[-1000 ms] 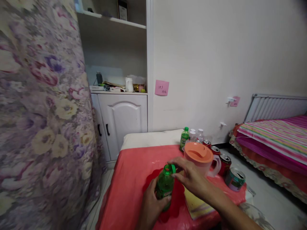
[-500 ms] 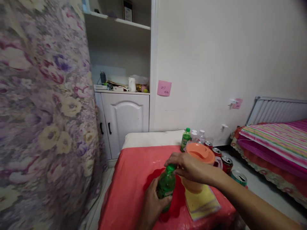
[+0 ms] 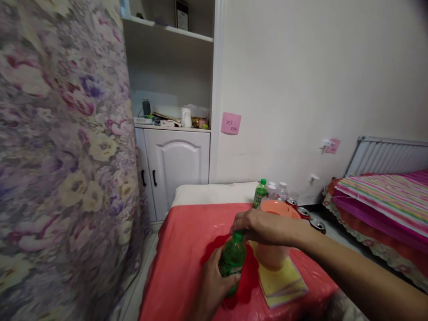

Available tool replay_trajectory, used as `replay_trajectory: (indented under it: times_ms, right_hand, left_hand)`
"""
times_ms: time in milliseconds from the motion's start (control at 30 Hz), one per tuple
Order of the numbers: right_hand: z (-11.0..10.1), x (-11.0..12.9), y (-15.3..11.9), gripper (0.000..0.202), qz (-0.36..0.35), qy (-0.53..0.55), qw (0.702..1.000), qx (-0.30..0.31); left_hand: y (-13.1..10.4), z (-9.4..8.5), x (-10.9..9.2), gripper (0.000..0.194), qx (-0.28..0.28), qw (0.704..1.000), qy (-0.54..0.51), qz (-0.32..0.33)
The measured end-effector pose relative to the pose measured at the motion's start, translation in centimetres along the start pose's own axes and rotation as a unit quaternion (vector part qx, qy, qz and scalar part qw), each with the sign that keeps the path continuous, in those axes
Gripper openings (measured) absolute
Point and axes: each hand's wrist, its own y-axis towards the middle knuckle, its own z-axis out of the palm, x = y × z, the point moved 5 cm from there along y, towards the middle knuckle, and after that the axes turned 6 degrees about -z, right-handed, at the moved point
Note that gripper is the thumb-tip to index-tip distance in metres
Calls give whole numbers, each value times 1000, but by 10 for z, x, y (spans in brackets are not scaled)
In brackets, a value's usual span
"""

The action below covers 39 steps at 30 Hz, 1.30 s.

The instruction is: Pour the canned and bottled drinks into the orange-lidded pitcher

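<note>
A green plastic bottle (image 3: 234, 256) stands upright before me at the front of the red-covered table (image 3: 187, 240). My left hand (image 3: 217, 278) is wrapped round its lower body. At its top, my right hand (image 3: 252, 225) has its fingers closed on the green bottle cap (image 3: 238, 235), which sits on the neck. Just behind my right forearm is a pitcher with an orange lid (image 3: 276, 207), partly hidden by that arm. Folded yellow cloths (image 3: 282, 283) lie beneath and in front of the pitcher.
Another green bottle (image 3: 260, 194), clear bottles with white caps (image 3: 281, 191) and several drink cans (image 3: 317, 225) line the table's far right edge. A floral curtain (image 3: 67, 156) hangs at left, a white cabinet (image 3: 180, 167) stands behind, and a bed (image 3: 384, 200) is at right.
My right forearm has shifted and now covers more of the pitcher and the nearest can. Both hands stay on the bottle, and the view has moved slightly.
</note>
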Motion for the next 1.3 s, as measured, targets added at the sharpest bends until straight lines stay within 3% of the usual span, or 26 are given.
replay_trajectory:
  times_ms: [333, 600, 833, 1000, 1233, 1300]
  right_hand:
    - [0, -5, 7, 17, 47, -89, 995, 15]
    - [-4, -3, -3, 66, 74, -56, 995, -27]
    - [-1, -2, -3, 24, 73, -73, 995, 7]
    - [-2, -9, -8, 52, 110, -70, 991, -21]
    - [2, -6, -8, 23, 107, -57, 992, -25]
    - [3, -9, -9, 29, 128, -57, 990, -27]
  left_hand:
    - [0, 0, 1, 63, 2, 1000, -1, -5]
    - [0, -1, -1, 62, 7, 1000, -10, -1]
    - [1, 0, 4, 63, 12, 1000, 1, -6]
    - [0, -1, 2, 67, 19, 1000, -8, -6]
    - [1, 0, 4, 64, 16, 1000, 12, -7]
    - [1, 0, 5, 65, 21, 1000, 10, -4]
